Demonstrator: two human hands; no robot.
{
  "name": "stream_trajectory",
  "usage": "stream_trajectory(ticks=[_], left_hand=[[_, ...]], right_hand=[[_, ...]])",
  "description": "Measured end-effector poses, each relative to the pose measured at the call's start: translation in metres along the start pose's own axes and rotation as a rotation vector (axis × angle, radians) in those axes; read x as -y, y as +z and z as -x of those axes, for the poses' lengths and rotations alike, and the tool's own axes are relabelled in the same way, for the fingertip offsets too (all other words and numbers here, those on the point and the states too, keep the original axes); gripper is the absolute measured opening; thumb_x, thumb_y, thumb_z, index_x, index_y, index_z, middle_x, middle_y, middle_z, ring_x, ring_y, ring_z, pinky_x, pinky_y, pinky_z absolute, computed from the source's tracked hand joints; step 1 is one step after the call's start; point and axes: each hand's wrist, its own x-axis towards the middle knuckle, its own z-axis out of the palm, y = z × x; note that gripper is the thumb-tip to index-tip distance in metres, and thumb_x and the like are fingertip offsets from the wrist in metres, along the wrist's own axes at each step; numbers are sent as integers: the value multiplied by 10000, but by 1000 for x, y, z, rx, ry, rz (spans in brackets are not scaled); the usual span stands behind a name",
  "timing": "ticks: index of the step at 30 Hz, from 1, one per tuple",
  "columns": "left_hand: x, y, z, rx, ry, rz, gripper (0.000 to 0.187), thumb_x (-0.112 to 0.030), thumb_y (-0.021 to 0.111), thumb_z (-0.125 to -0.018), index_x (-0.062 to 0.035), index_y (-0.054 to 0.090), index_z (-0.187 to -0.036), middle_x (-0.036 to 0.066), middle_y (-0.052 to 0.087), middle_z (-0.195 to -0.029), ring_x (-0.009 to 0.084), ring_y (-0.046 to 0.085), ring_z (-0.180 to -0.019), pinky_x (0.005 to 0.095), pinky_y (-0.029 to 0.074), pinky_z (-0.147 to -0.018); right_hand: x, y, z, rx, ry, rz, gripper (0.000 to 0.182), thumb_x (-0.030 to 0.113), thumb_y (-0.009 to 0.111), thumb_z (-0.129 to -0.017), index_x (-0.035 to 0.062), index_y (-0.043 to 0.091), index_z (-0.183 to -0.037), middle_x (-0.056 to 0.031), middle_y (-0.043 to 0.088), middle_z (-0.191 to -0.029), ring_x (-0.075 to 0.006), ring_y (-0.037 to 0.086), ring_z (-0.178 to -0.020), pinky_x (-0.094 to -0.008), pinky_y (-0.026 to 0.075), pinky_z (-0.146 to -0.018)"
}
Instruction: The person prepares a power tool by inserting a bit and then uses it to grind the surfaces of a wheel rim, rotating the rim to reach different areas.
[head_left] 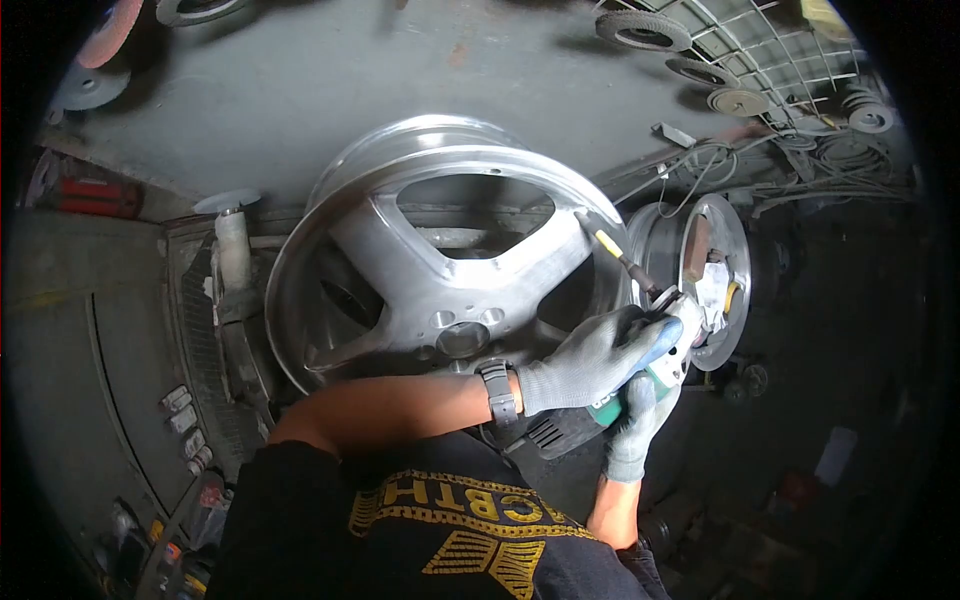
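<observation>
A green and black power tool (565,428) with a silver head lies across my body. My left hand (590,360), in a grey glove, is closed over its front part. My right hand (642,425), also gloved, wraps round the tool from below. A thin shaft with a yellow section (610,243) extends from the head, its tip at the upper right rim edge of a large silver wheel (400,260). The wheel stands tilted in front of me, its spokes facing me. Fingers on the far side of the tool are partly hidden.
Right of the large wheel is a second wheel (740,300) holding a brown block (697,248) and white material. A wire rack (750,50) and abrasive discs (645,31) hang at upper right. Coiled cables (850,155) lie below them. A red object (100,197) sits at far left.
</observation>
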Motion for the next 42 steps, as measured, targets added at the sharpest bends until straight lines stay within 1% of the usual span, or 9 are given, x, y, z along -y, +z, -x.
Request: stream_trajectory(ticks=[7, 12, 21, 25, 31, 32, 35, 40, 42], left_hand=[[19, 0, 46, -132, 156, -101, 434, -230, 488, -1072, 62, 486, -1394, 201, 639, -1226, 227, 626, -1160, 344, 497, -952], [32, 5, 78, -240, 332, -431, 546, -82, 601, -948, 57, 443, -1452, 292, 485, -1407, 430, 591, -1209, 454, 448, -1086], [26, -12, 43, -12, 134, -214, 394, -176, 460, -1067, 11, 483, -1413, 214, 541, -1367, 332, 572, -1221, 397, 435, -1066], [62, -21, 65, -122, 471, -353, 425, -159, 543, -1034, -16, 475, -1428, 235, 548, -1363, 362, 588, -1213, 412, 472, -1038], [81, -28, 109, -141, 223, -273, 473, -138, 514, -1049, 9, 411, -1487, 241, 493, -1458, 362, 548, -1305, 423, 438, -1099], [84, -31, 116, -250, 586, -688, 483, -174, 471, -1071, 31, 389, -1500, 231, 484, -1472, 346, 538, -1323, 428, 430, -1109], [84, -37, 127, -178, 278, -465, 485, -179, 470, -1070, 25, 390, -1502, 227, 480, -1480, 346, 531, -1335, 432, 433, -1109], [80, -41, 112, -184, 552, -616, 516, -64, 541, -1013, -5, 403, -1506, 240, 476, -1478, 378, 522, -1341, 456, 430, -1118], [77, -39, 100, -70, 218, -277, 547, -20, 560, -976, -24, 419, -1504, 247, 479, -1473, 389, 522, -1339, 469, 421, -1125]], right_hand=[[8, 14, 17, 147, 43, 28, 973, 312, 844, -675, 4, 379, -1472, -78, 543, -1325, -179, 556, -1204, -347, 456, -1041], [1, 11, 26, 246, 88, 54, 945, 230, 827, -646, -7, 398, -1454, -78, 550, -1313, -173, 564, -1185, -338, 460, -1031], [14, 21, 19, 62, -27, 139, 989, 157, 847, -674, -40, 322, -1489, -142, 526, -1346, -213, 553, -1221, -371, 459, -1046], [6, 22, 31, 198, -97, 231, 1016, 130, 876, -667, -52, 305, -1488, -144, 519, -1340, -219, 548, -1211, -367, 451, -1041], [-1, 29, 56, 292, -95, 375, 1079, 107, 917, -630, -37, 281, -1490, -167, 520, -1355, -251, 549, -1235, -402, 442, -1070], [-2, 31, 57, 319, -136, 385, 1083, 90, 913, -623, -39, 278, -1490, -174, 519, -1361, -259, 550, -1238, -408, 443, -1071], [2, 41, 58, 359, -176, 388, 1075, 59, 900, -618, -49, 276, -1487, -188, 516, -1373, -271, 551, -1247, -418, 441, -1075], [5, 43, 52, 338, -161, 370, 1060, 64, 892, -624, -55, 280, -1480, -182, 518, -1348, -262, 557, -1218, -412, 458, -1051], [4, 38, 52, 224, -54, 333, 1078, 110, 905, -618, -54, 279, -1480, -174, 506, -1347, -256, 542, -1226, -411, 458, -1049]])
